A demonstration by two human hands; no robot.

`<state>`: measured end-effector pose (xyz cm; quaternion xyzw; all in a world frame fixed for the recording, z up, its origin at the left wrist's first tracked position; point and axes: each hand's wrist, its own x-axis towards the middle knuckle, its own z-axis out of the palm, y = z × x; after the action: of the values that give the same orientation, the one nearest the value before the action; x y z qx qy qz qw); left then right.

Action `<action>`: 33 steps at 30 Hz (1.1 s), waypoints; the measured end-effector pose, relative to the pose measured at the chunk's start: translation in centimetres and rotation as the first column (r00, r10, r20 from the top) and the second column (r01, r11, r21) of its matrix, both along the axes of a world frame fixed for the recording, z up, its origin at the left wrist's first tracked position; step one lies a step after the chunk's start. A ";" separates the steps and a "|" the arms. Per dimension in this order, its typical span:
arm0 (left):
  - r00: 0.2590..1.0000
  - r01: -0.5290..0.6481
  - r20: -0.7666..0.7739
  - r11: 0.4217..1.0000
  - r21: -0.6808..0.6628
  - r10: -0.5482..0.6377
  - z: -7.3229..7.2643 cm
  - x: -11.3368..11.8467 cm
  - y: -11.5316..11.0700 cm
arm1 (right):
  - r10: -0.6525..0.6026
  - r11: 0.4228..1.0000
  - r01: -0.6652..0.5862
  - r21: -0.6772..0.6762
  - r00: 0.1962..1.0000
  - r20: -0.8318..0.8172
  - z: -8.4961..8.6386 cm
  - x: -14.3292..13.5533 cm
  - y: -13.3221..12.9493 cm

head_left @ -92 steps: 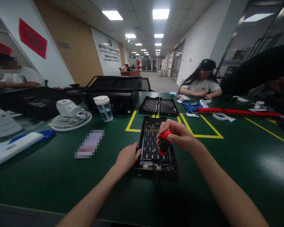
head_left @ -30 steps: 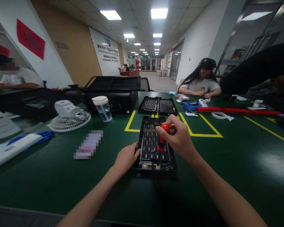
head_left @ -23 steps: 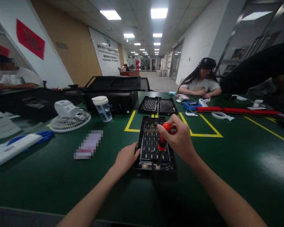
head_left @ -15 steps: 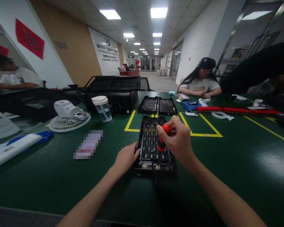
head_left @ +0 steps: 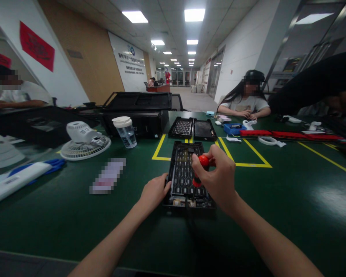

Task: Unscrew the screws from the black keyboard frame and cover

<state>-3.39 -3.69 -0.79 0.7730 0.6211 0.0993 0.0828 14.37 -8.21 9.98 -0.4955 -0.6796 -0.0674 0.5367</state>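
A screwdriver with a round red handle (head_left: 203, 160) is in my right hand (head_left: 219, 175), closed around the grip, its tip pointing down. Below it lies an open black case (head_left: 172, 169) with rows of dark rounded shapes inside and small parts along its near end. The screwdriver's tip is over the lower part of the case, but what it touches is too dark to tell. My left hand (head_left: 154, 192) grips the case's left edge, thumb on the rim and the other fingers hidden behind the side.
Behind the case lie two open black trays (head_left: 182, 127) and yellow tape lines (head_left: 249, 165). To the left are a tumbler (head_left: 125, 132), a white fan (head_left: 85, 144) and a blurred flat item (head_left: 109, 177). A blue box (head_left: 232, 129) stands right, near a seated person (head_left: 248, 100).
My right hand has shifted slightly down and to the right, with the screwdriver still in it. The left hand and the case stay almost in place.
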 end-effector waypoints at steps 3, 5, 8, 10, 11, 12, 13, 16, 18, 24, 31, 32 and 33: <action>1.000 0.005 -0.002 1.000 -0.005 -0.005 0.2 0.1 -0.1 | -0.031 0.999 0.030 0.021 0.999 0.024 0.0 0.0 -0.1; 1.000 0.009 -0.006 1.000 -0.006 -0.009 0.4 0.1 -0.2 | -0.053 0.998 0.052 0.032 0.998 0.038 0.0 0.0 -0.2; 1.000 -0.005 -0.010 1.000 -0.027 0.005 0.5 0.2 -0.2 | -0.064 0.997 0.062 0.038 0.997 0.051 0.0 -0.1 -0.3; 1.000 -0.010 -0.010 0.999 -0.030 0.010 0.5 0.2 -0.2 | -0.060 0.998 0.058 0.036 0.997 0.054 -0.1 -0.2 -0.4; 1.000 -0.009 -0.009 1.000 -0.027 0.009 0.4 0.1 -0.2 | -0.058 0.998 0.056 0.036 0.997 0.056 -0.1 -0.2 -0.4; 1.000 -0.006 -0.007 1.000 -0.020 0.006 0.4 0.1 -0.1 | -0.056 0.998 0.054 0.035 0.997 0.057 -0.1 -0.2 -0.4; 1.000 -0.001 -0.005 1.000 -0.013 0.000 0.4 0.1 -0.1 | -0.055 0.998 0.053 0.033 0.997 0.059 -0.1 -0.2 -0.3; 1.000 0.012 0.005 1.000 0.001 -0.012 0.2 0.0 -0.1 | -0.060 0.998 0.058 0.032 0.996 0.059 0.0 -0.1 -0.1; 1.000 0.016 0.005 1.000 0.005 -0.016 0.2 0.0 -0.1 | -0.067 0.997 0.066 0.028 0.996 0.055 0.0 0.1 0.1; 1.000 -0.012 -0.016 1.000 -0.020 0.011 0.3 0.1 -0.1 | -0.036 0.999 0.035 -0.014 0.999 -0.024 -0.1 0.5 0.7; 1.000 -0.006 0.006 1.000 -0.019 0.006 0.4 0.1 -0.2 | 0.188 0.967 -0.206 -0.148 0.974 -0.128 0.1 0.9 1.5; 1.000 -0.008 0.006 1.000 -0.021 0.008 0.4 0.1 -0.2 | 0.243 0.945 -0.273 -0.180 0.955 -0.170 0.1 1.0 1.7; 1.000 -0.008 0.006 1.000 -0.023 0.008 0.4 0.1 -0.2 | 0.306 0.910 -0.356 -0.211 0.923 -0.236 0.1 1.1 1.9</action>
<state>-3.28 -3.88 -0.38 0.7692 0.6250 0.0946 0.0931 15.49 -6.30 10.03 -0.4405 -0.7004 0.1605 0.5382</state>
